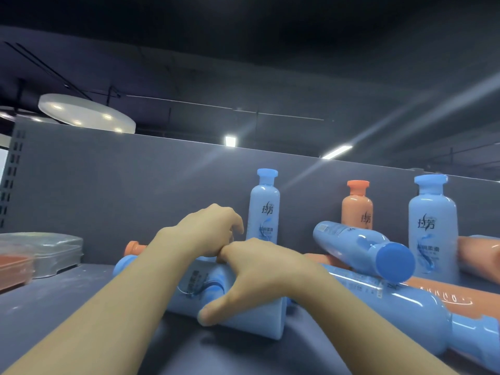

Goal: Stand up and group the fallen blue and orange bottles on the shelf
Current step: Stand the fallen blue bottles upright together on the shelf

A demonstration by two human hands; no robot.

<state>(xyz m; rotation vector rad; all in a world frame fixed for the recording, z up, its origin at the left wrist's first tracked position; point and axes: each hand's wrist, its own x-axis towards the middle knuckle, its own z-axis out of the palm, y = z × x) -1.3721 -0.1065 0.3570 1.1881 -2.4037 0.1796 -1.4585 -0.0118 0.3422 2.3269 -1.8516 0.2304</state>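
A fallen blue bottle [251,318] lies on its side across the shelf [67,307], cap to the left. My right hand [259,274] grips its body, thumb in front and fingers over the top. Behind it lies a fallen orange bottle [134,247] with only its cap showing. My left hand [211,231] curls down over where its body lies, and the grip itself is hidden. To the right, more blue bottles [359,244] and orange bottles [446,296] lie piled together. Two blue bottles [263,209] and one orange bottle [357,209] stand upright against the back panel.
Two clear plastic containers [54,250] sit at the shelf's far left, one with an orange-red fill [13,266]. The grey back panel [121,185] closes off the rear. Bare shelf surface lies at the front left.
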